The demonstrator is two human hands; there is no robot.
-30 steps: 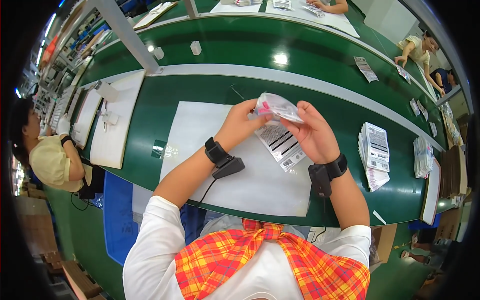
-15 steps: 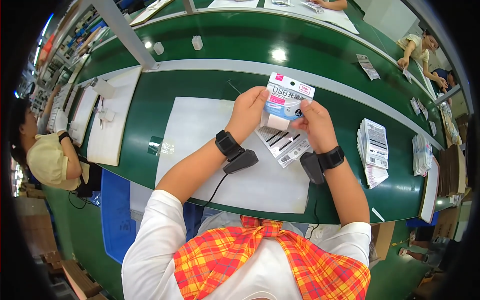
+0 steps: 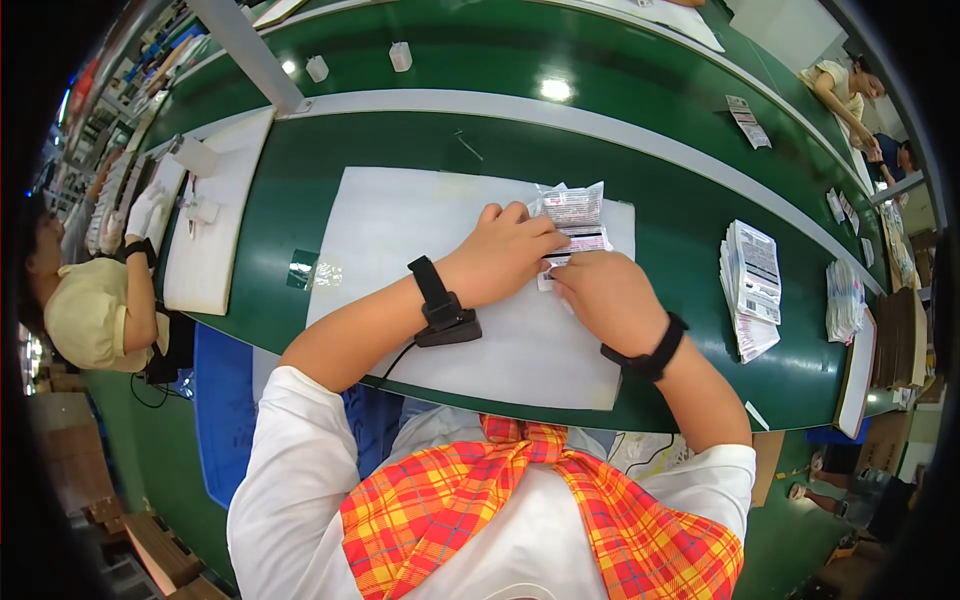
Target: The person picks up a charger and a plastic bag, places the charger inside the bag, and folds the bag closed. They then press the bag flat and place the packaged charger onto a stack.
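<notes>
A flat printed package point(image 3: 573, 207), white and silvery with small dark print and pink stripes, lies over the far right part of the white mat point(image 3: 430, 330). My left hand point(image 3: 503, 252) grips its left side, fingers bent over the printed face. At its near edge my right hand point(image 3: 610, 298) is closed, fingertips pinching close beside the left ones. Both hands cover the lower part of the package, so what lies beneath their fingers is hidden. Black straps circle both wrists.
Right of the mat, a stack of printed packages point(image 3: 750, 285) sits on the green table point(image 3: 690, 215); clear-wrapped packs point(image 3: 845, 300) stand beyond it. A co-worker point(image 3: 105, 300) with a white glove works at the left. Two small white pieces lie past the grey rail point(image 3: 430, 102).
Both hands have lowered the package from mid-air toward the mat. Its colourful front no longer shows; a text-covered side faces up. My right hand has turned inward, closer to my left.
</notes>
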